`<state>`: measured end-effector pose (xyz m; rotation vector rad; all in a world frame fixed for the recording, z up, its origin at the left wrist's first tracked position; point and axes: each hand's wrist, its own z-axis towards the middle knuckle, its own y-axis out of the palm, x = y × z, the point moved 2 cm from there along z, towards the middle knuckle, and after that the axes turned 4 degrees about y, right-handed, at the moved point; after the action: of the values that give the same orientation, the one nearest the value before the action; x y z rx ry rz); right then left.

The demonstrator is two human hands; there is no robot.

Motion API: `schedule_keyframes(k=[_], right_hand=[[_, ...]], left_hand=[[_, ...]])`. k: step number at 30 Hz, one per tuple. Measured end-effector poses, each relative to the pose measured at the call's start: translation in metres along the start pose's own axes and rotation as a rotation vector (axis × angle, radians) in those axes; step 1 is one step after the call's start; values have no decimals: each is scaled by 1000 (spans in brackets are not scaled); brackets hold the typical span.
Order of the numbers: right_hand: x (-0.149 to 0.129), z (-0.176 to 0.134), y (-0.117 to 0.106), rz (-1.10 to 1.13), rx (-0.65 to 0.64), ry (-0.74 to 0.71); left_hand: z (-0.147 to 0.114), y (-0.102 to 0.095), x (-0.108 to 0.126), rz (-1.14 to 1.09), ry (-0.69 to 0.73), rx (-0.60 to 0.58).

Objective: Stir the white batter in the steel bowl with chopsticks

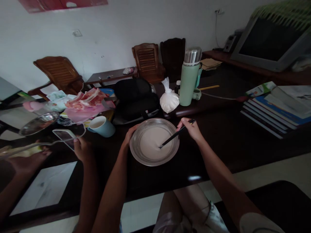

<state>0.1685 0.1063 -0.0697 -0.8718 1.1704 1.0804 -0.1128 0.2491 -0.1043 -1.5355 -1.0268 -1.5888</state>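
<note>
- Head view: I see the right hand (190,127) with its fingers closed around black chopsticks (177,133); I cannot tell whether there are one or two sticks.
- Their long axis slants from those fingers down and leftward, toward the person, and the tips dip into the pale liquid (150,140) near its middle.
- So from the right fingers, I read the liquid as lying to the left and slightly nearer the person's body.
- Around it stands the metal bowl (155,163), upright between the two hands.
- Left hand (130,135) is the nearer to the bowl, curved against its left outer wall; I cannot tell how firmly its fingers grip. Right fingers hover just beside the opposite rim.
- Under all this I have a dark, glossy table (218,142).
- Beyond the bowl are a tied white bag (169,101), a green thermos (186,85) and an open black case (136,100); a blue mug (104,127) stands to the left.
- Farther left, a co-worker's hand (84,149) holds a phone (66,138); stacked books (263,119) lie far right.
- Behind, I make out wooden chairs (146,60), a television (263,38) and a white wall (109,27).
</note>
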Motion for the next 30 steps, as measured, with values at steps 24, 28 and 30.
schedule_keyframes(k=[24, 28, 30], right_hand=[[-6, -6, 23, -240, -216, -180], [-4, -1, 7, -231, -5, -178], [-3, 1, -3, -163, 99, -134]], left_hand=[[-5, 4, 6, 24, 36, -23], [-4, 4, 5, -19, 7, -36], [-3, 2, 3, -29, 3, -32]])
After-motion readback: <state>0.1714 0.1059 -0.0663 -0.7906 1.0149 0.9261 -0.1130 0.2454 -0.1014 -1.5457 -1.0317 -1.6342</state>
